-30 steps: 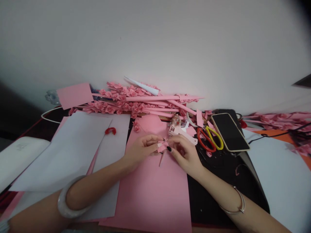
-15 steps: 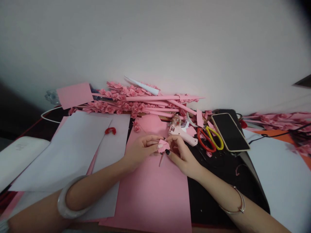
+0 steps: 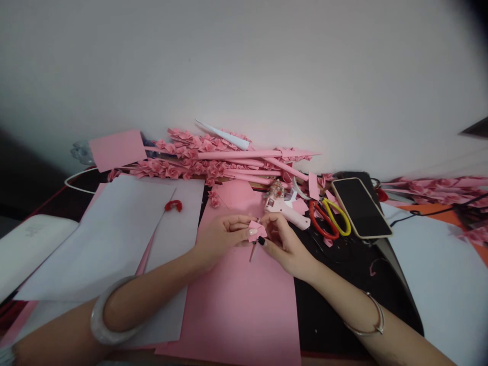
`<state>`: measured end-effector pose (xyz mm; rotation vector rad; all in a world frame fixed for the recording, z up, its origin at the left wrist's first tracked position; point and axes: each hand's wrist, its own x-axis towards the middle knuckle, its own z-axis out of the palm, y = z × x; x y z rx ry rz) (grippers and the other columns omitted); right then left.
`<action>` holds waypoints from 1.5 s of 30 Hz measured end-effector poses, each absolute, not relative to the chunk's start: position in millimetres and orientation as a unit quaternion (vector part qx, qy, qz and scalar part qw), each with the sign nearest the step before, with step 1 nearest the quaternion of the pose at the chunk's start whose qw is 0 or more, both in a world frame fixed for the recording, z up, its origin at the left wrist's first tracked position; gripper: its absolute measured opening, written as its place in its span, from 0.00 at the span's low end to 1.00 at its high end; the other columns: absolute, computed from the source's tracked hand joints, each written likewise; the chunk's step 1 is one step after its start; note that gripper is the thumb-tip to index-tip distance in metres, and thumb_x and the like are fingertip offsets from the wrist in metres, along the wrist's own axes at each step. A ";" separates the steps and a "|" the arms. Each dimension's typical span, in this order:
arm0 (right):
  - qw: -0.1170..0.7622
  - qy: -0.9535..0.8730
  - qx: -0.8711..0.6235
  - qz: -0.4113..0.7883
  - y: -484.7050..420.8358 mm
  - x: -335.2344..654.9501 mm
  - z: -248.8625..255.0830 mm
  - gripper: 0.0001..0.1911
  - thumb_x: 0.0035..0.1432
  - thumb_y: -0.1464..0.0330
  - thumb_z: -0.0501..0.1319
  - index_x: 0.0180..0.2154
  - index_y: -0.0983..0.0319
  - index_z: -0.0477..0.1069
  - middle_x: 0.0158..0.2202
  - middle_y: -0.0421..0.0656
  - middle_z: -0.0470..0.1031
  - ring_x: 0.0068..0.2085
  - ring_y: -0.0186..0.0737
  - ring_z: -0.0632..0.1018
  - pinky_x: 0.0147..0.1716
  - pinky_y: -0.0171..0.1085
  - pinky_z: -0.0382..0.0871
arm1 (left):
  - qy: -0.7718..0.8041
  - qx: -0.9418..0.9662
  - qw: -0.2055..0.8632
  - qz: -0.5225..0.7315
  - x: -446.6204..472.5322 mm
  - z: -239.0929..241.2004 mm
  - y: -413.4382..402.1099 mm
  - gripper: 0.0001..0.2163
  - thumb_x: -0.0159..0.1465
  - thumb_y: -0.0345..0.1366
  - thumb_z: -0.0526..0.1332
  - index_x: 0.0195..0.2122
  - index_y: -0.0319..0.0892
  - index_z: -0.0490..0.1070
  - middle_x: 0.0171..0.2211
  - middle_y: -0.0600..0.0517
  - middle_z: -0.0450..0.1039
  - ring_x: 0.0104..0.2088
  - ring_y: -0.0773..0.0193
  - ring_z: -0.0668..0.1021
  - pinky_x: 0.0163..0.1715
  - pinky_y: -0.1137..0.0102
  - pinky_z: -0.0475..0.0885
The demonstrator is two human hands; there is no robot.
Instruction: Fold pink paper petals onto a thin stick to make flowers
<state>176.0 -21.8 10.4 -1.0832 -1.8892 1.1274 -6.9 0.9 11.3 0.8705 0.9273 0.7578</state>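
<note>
Both hands meet above a large pink sheet [image 3: 244,310]. My left hand [image 3: 224,234] pinches a small folded pink paper piece [image 3: 256,230] from the left, thumb on top. My right hand [image 3: 284,241] is closed on the same piece from the right, its dark-nailed thumb at the lower edge. A thin stick-like piece [image 3: 252,252] points down from beneath the paper; whether it is joined to it I cannot tell. The fingers under the paper are partly hidden. Just beyond my right hand lies a pale pink glue gun [image 3: 285,208].
Pink paper flowers [image 3: 183,152] and rolled pink stems are heaped along the wall. Scissors with red and yellow handles [image 3: 335,216] lie beside a phone [image 3: 362,207]. White sheets [image 3: 102,229] cover the left side; a white box-like device [image 3: 38,249] sits at far left.
The folded paper has turned slightly between the fingers, and my right thumb has shifted a little to the left along its lower edge. Everything else stays put.
</note>
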 end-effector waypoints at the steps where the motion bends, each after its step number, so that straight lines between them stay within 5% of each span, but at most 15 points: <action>1: 0.338 -0.726 -0.416 0.432 -21.7 175.9 10.6 0.11 0.61 0.70 0.54 0.45 0.58 0.57 0.34 0.40 0.60 0.30 0.34 0.62 0.28 0.34 0.60 | 0.425 0.394 0.738 0.346 -6.8 11.6 0.8 0.13 0.51 0.32 0.67 0.39 0.41 0.76 0.36 0.49 0.80 0.36 0.65 0.79 0.38 0.71 0.75; 20: 0.412 -0.684 -0.426 0.425 -20.9 175.9 6.8 0.04 0.63 0.66 0.53 0.39 0.60 0.61 0.32 0.41 0.64 0.30 0.35 0.66 0.29 0.35 0.62 | 0.410 0.495 0.656 0.396 -6.4 12.5 -0.9 0.11 0.56 0.36 0.64 0.40 0.41 0.74 0.39 0.49 0.78 0.41 0.63 0.78 0.42 0.70 0.70; 24: 0.378 -0.711 -0.455 0.381 -21.8 177.5 7.6 0.07 0.64 0.67 0.51 0.32 0.60 0.62 0.24 0.37 0.61 0.24 0.33 0.63 0.23 0.33 0.57 | 0.427 0.523 0.641 0.365 -6.6 9.5 -2.5 0.11 0.57 0.35 0.62 0.42 0.42 0.74 0.38 0.49 0.78 0.36 0.64 0.77 0.32 0.73 0.70; 29: 0.383 -0.714 -0.473 0.345 -22.9 177.5 6.3 0.08 0.63 0.69 0.52 0.30 0.60 0.61 0.22 0.36 0.62 0.22 0.33 0.63 0.22 0.33 0.56 | 0.393 0.559 0.671 0.289 -5.5 8.8 -6.2 0.05 0.57 0.33 0.61 0.33 0.39 0.73 0.25 0.52 0.76 0.26 0.67 0.76 0.30 0.71 0.71; 45: 0.438 -0.735 -0.439 0.274 -24.8 173.8 12.2 0.09 0.58 0.76 0.55 0.39 0.59 0.67 0.41 0.46 0.68 0.42 0.42 0.71 0.36 0.39 0.67 | 0.394 0.471 0.732 0.296 -1.9 11.3 -4.3 0.08 0.58 0.37 0.62 0.29 0.40 0.64 0.30 0.50 0.78 0.31 0.63 0.80 0.29 0.70 0.74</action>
